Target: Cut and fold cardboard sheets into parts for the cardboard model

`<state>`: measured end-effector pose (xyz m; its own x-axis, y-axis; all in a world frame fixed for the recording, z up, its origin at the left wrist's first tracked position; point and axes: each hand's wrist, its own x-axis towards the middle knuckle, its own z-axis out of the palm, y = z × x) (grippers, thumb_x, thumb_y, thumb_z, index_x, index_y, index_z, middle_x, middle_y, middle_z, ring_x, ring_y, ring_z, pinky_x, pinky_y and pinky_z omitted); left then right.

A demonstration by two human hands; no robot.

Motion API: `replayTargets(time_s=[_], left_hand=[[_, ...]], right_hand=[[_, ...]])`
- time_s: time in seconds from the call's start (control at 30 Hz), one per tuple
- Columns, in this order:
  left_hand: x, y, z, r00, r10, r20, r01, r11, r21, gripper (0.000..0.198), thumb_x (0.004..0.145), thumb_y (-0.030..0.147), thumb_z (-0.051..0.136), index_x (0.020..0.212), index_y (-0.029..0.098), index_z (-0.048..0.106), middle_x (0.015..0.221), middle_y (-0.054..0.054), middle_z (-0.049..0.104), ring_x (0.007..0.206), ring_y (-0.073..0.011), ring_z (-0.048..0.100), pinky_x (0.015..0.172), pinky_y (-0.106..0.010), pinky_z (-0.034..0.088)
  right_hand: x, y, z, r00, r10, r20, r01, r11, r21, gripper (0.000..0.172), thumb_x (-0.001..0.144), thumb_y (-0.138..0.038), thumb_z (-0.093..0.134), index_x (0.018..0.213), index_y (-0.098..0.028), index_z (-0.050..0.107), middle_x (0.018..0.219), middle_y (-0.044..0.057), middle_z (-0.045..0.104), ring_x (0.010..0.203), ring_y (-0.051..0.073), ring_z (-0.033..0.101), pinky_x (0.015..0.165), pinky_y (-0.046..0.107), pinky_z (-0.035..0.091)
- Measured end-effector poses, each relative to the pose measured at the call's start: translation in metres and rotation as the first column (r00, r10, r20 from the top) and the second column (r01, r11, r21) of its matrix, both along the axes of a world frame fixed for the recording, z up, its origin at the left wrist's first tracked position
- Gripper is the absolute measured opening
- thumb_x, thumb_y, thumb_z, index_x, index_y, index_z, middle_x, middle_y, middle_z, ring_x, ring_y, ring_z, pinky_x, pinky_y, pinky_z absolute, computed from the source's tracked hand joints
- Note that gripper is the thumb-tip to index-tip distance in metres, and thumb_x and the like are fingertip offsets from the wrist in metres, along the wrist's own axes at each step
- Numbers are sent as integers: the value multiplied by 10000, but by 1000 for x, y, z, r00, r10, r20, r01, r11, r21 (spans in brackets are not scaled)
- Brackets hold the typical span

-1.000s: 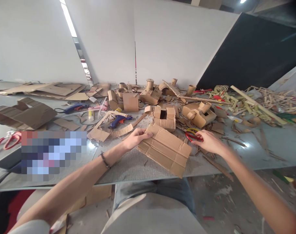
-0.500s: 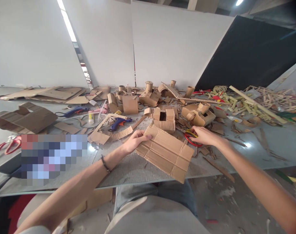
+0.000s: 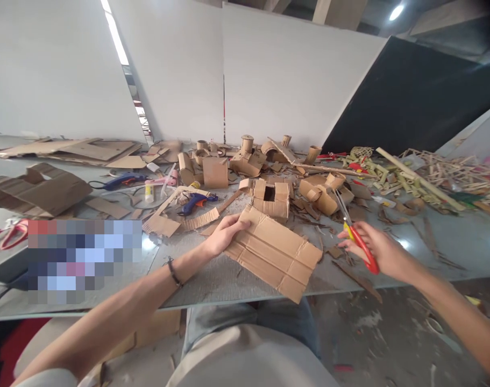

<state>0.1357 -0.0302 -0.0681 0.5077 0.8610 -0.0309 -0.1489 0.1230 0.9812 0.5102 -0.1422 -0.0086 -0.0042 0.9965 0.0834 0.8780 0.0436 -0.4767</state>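
My left hand (image 3: 224,235) grips the left edge of a flat creased cardboard sheet (image 3: 274,252), which lies tilted over the near edge of the grey table (image 3: 212,279). My right hand (image 3: 380,251) is closed on red and yellow scissors (image 3: 355,236), lifted off the table to the right of the sheet, blades pointing up and away. A small cardboard box model with a square hole (image 3: 271,198) stands just behind the sheet.
Cardboard models and tubes (image 3: 245,158) crowd the table's back. Two blue glue guns (image 3: 196,201) lie at left-centre, with a glue stick (image 3: 149,192). A large folded cardboard piece (image 3: 37,189) and red scissors (image 3: 11,235) sit far left. Bamboo and wood sticks (image 3: 422,177) pile at right.
My right hand picked the red and yellow scissors up from the table beside the sheet and drew them to the right. My left hand kept its hold on the cardboard sheet.
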Motion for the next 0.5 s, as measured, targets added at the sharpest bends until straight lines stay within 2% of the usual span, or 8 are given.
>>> replayTargets(time_s=[0.07, 0.13, 0.2, 0.3, 0.4, 0.5], left_hand=[[1, -2, -1, 1000, -8, -4, 8, 1000, 7, 471, 749, 539, 801, 1000, 143, 759, 902, -44, 790, 825, -236, 706, 783, -307, 544], [0, -4, -1, 1000, -17, -7, 17, 1000, 16, 483, 749, 554, 808, 998, 144, 757, 895, -42, 787, 809, -229, 703, 766, -298, 541], [-1, -5, -1, 1000, -22, -8, 22, 999, 28, 464, 754, 554, 805, 971, 147, 751, 867, -35, 777, 784, -220, 695, 747, -290, 534], [-3, -7, 1, 1000, -20, -1, 20, 999, 49, 429, 757, 539, 792, 945, 157, 738, 817, -19, 756, 748, -210, 680, 720, -282, 524], [-4, -8, 3, 1000, -17, 2, 16, 997, 69, 404, 759, 514, 782, 956, 165, 735, 808, -14, 748, 747, -210, 678, 710, -280, 518], [-5, -10, 5, 1000, -24, -3, 24, 996, 83, 380, 759, 499, 776, 929, 162, 737, 803, -17, 743, 741, -208, 671, 702, -279, 511]], right_hand=[[-9, -13, 2, 1000, 15, -17, -15, 1000, -15, 321, 943, -537, 538, 1086, -251, 504, 1140, 179, 773, 1002, 289, 779, 861, 371, 602], [-19, -25, 5, 1000, 16, 6, -16, 999, -43, 352, 948, -570, 576, 1095, -265, 482, 1068, 139, 764, 992, 312, 758, 857, 400, 585], [-28, -36, 8, 997, 40, 63, -34, 994, -103, 330, 986, -569, 551, 1109, -276, 460, 1042, 113, 754, 993, 322, 744, 845, 406, 567], [-35, -48, 8, 991, 81, 109, -64, 986, -152, 263, 1039, -520, 487, 1139, -287, 421, 1162, 128, 735, 1093, 314, 727, 910, 401, 544], [-37, -54, 4, 981, 107, 159, -90, 990, -113, 274, 1028, -496, 517, 1157, -280, 407, 1198, 151, 711, 1092, 322, 722, 927, 428, 536], [-40, -58, 0, 951, 156, 269, -150, 988, -43, 282, 1021, -470, 510, 1179, -257, 414, 1159, 169, 691, 1032, 337, 727, 882, 456, 543]])
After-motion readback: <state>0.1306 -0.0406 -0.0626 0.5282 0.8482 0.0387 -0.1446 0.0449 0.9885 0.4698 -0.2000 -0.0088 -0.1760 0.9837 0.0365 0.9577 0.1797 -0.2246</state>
